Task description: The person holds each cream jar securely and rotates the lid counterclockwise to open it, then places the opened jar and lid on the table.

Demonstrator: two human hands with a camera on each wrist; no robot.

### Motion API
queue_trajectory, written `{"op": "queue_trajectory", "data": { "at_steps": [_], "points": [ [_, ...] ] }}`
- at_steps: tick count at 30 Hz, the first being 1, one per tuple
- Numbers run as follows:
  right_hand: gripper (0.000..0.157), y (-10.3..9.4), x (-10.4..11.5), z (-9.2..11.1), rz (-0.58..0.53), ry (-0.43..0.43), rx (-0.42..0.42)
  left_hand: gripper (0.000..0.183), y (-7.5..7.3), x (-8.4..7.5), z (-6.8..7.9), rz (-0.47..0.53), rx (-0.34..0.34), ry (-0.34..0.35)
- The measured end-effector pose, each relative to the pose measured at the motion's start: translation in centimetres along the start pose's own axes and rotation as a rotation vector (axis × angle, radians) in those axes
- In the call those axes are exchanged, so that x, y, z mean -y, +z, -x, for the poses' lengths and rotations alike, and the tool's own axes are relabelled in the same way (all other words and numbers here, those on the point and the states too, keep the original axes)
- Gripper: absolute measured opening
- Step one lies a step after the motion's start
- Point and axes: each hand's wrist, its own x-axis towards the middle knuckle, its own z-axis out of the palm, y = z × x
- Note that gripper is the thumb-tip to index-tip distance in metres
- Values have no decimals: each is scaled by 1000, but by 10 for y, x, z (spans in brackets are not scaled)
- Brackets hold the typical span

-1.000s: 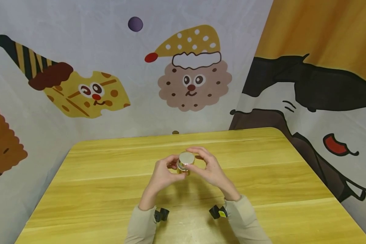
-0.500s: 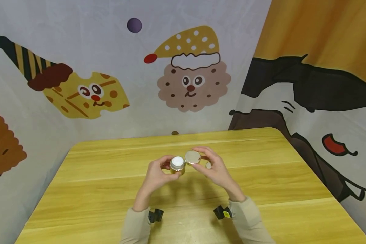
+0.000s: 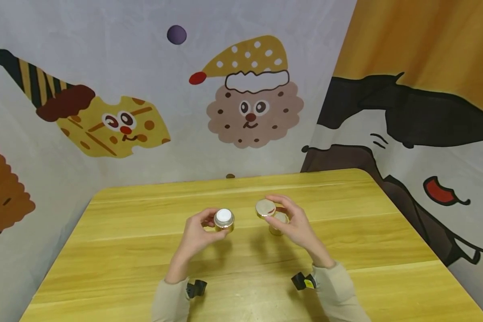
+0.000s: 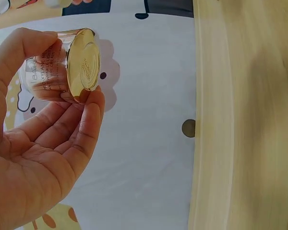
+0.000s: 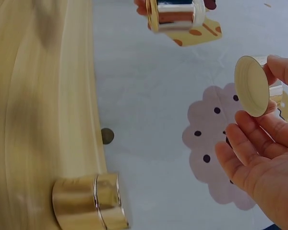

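Note:
My left hand (image 3: 194,236) grips an unlidded gold cream jar (image 3: 224,226) between thumb and fingers, above the table. Its white round top faces up in the head view; the left wrist view shows dark lettering, including "eye cream", on the side of the jar (image 4: 48,72). To the right, my right hand (image 3: 299,227) pinches the gold lid (image 3: 265,208) by its edge. The pale hollow underside of the lid (image 5: 252,87) shows in the right wrist view. Lid and jar are apart. A second gold jar (image 3: 277,229), capped, stands on the table, partly hidden behind my right hand.
The wood-grain table (image 3: 137,255) has rounded far corners. Directly behind it hangs a pale cloth (image 3: 145,53) printed with cartoon figures. A small black device (image 3: 196,289) sits at the left wrist, and another black device (image 3: 303,281) at the right.
The lid has come off the jar. My left hand has carried the jar left, my right hand the lid right. The second jar, hidden before, now shows by the right hand.

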Motion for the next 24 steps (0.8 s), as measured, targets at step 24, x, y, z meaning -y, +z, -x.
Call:
{"op": "queue_trajectory", "data": {
  "at_steps": [24],
  "points": [
    [41,-43,-13,26,24,43,-92,45,-10,46,5,-11,-48,-65]
  ]
}}
